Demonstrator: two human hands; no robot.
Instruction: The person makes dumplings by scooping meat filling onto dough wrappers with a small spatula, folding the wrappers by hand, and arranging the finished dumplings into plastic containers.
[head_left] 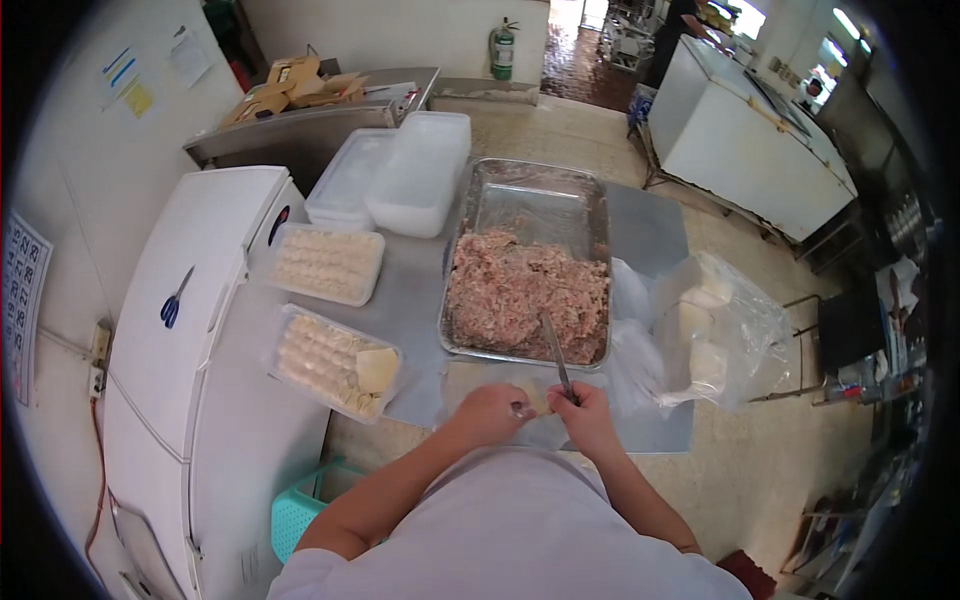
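My right hand [587, 412] is closed around the handle of a narrow metal knife [555, 345], its blade angled up over the near rim of a metal tray [526, 170]. Ground meat filling [525, 290] covers the near and middle part of that tray. My left hand [493, 414] is curled at the table's near edge, closed on a pale dumpling wrapper [537, 400] partly hidden by the fingers. To the left, two plastic containers hold rows of pale dumplings [325, 263]; a square yellowish piece [377, 370] lies in the nearer one.
Clear bags with pale stacked blocks [705, 320] lie right of the tray. White plastic tubs [420, 175] stand at the back left. A white freezer [200, 240] with scissors [177, 298] on it flanks the table. A co-worker [672, 40] stands near another chest freezer [745, 140].
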